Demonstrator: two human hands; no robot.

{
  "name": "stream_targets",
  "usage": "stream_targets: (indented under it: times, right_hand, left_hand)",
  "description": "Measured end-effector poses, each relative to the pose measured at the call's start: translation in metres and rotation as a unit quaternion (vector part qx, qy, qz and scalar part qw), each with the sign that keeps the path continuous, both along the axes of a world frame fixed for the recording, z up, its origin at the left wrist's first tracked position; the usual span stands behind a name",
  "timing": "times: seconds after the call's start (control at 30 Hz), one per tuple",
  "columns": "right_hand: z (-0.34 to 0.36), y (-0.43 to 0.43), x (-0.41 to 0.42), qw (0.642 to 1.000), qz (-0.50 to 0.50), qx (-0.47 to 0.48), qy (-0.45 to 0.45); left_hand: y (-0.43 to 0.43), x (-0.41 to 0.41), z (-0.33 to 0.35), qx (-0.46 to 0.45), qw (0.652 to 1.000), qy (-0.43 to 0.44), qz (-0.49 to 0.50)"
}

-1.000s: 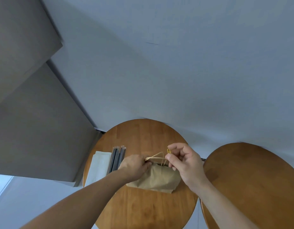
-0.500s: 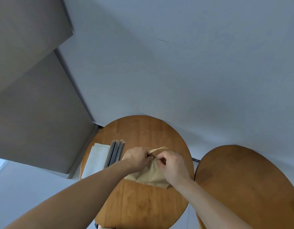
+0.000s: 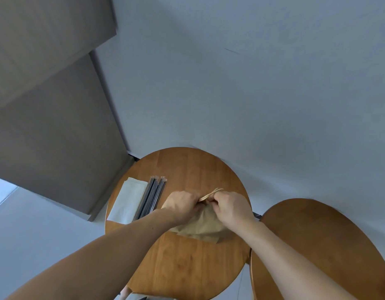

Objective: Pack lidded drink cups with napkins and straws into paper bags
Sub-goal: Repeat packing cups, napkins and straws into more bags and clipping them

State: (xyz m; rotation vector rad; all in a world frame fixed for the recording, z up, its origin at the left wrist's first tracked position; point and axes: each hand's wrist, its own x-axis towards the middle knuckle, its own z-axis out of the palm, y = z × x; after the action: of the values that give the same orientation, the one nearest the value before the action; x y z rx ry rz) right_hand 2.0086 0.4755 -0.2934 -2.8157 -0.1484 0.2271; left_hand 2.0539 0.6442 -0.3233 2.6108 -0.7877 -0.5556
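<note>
Fingers of left hand (image 3: 183,203) and right hand (image 3: 231,207) curled, pinching top of paper bag (image 3: 200,227); bag lies flat under them on table (image 3: 187,269). Left of fingers: straws (image 3: 153,198), napkins (image 3: 128,202), not packed. No cup seen. Packing looks barely begun.

A café-like seating corner: a small round wooden table (image 3: 187,267) stands just beside a second round table (image 3: 317,230) against a plain pale wall (image 3: 252,94), and the first carries a stack of white napkins (image 3: 127,202), wrapped straws (image 3: 153,198) and a paper bag (image 3: 200,227).
</note>
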Motion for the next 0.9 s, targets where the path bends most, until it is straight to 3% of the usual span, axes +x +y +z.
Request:
stream_targets:
  times: [0.13,0.5,0.9]
  right_hand:
    - [-0.003,-0.003,0.003,0.998,0.052,-0.04,-0.024]
    - [-0.001,-0.005,0.002,0.985,0.108,-0.039,-0.129]
    - [-0.016,-0.007,0.011,0.993,0.097,-0.066,0.02]
  left_hand:
    - [-0.001,0.002,-0.001,-0.01,1.0,0.002,0.001]
    - [-0.002,0.01,0.003,-0.03,0.998,0.052,-0.028]
    - [-0.002,0.01,-0.004,-0.044,0.997,0.058,0.012]
